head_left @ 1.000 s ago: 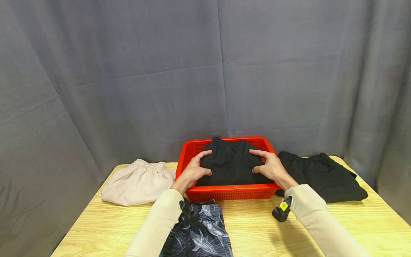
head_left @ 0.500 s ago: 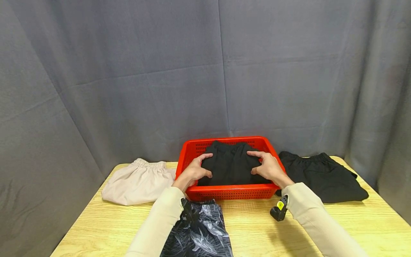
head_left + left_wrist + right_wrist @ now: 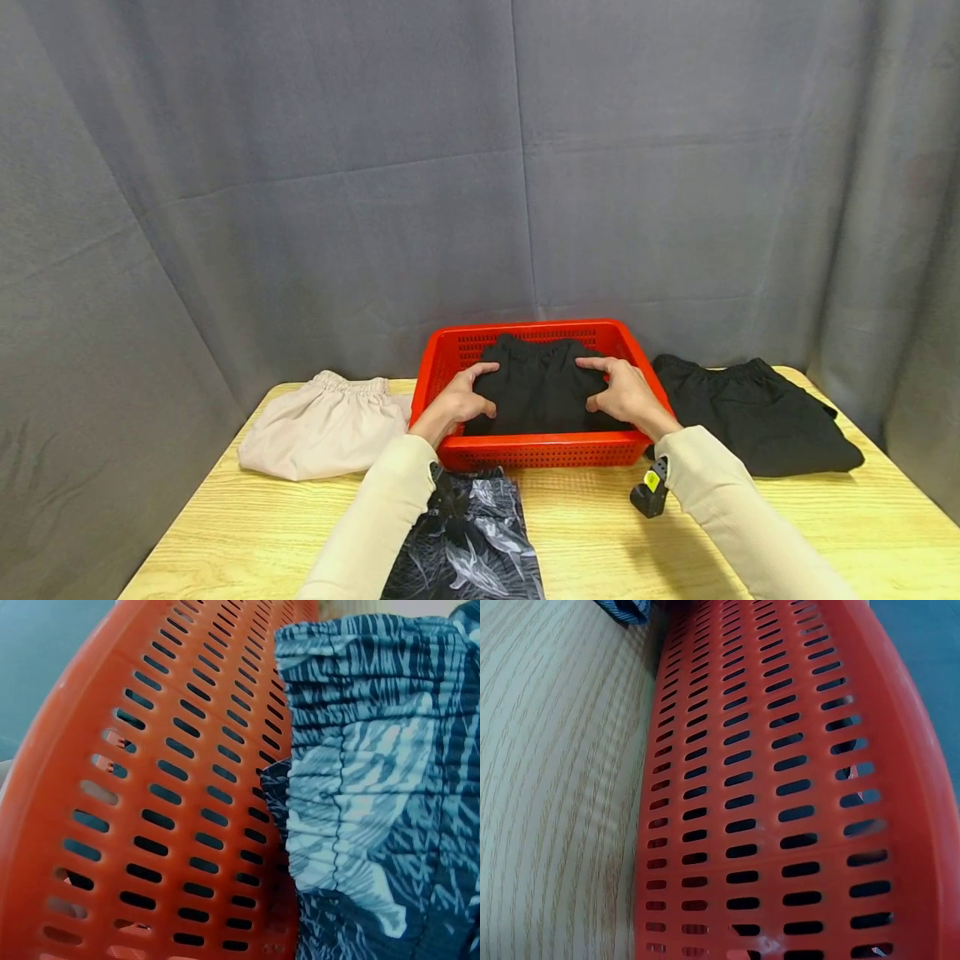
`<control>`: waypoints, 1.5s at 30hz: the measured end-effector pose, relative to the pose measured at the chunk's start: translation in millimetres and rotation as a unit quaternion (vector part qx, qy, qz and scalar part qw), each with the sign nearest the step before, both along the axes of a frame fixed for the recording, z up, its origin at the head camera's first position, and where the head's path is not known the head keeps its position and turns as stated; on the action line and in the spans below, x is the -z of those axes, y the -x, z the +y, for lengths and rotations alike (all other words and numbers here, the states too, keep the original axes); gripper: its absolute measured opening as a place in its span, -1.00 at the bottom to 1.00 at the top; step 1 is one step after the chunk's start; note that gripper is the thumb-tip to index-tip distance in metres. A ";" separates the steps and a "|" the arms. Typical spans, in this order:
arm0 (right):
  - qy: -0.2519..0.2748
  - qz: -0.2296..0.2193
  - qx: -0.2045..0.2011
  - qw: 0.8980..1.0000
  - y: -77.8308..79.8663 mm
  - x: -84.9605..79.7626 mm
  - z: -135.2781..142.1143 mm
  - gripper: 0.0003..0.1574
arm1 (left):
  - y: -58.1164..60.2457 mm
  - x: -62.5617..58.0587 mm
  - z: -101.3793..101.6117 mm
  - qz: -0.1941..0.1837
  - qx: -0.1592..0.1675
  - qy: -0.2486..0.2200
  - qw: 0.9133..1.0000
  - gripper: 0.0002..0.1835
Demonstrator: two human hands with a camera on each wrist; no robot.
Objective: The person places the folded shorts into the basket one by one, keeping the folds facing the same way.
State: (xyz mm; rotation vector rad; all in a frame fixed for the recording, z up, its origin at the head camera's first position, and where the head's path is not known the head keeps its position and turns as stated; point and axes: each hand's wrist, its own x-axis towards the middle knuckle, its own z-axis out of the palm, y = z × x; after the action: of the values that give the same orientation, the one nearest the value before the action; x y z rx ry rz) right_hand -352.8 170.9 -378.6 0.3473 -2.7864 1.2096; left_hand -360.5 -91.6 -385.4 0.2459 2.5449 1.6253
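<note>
A pair of black shorts [image 3: 543, 392] with a gathered waistband lies in the red perforated basket [image 3: 536, 450]. My left hand [image 3: 453, 402] is at its left side, thumb and forefinger spread apart on the cloth. From the right, my right hand [image 3: 626, 393] touches the same shorts in a like pose. The other fingers of both hands are mostly hidden. In the left wrist view the basket's slotted wall [image 3: 187, 787] fills the left half, beside dark patterned shorts [image 3: 375, 787]. Only the basket wall [image 3: 780, 795] and table show in the right wrist view.
Beige shorts [image 3: 326, 429] lie left of the basket, and another black pair [image 3: 761, 421] lies to its right. The patterned pair is in front, under the left forearm. A grey curtain [image 3: 375, 208] hangs behind the wooden table [image 3: 585, 533].
The black shorts have sunk lower into the basket, baring more of its far wall. Both hands have moved slightly down with them, and the right hand a little inward.
</note>
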 end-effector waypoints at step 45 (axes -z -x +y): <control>-0.198 0.053 -0.065 0.977 -4.2 2.7 2.7 -0.54 | -2.7 -1.6 -2.2 0.092 -0.010 0.280 0.955 -0.52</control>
State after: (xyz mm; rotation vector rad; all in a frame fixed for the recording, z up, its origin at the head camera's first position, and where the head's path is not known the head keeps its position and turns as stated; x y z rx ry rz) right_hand -348.7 173.6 -381.3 0.6109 -2.9326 0.6188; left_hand -357.9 -93.8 -383.9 0.3243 3.0196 0.8508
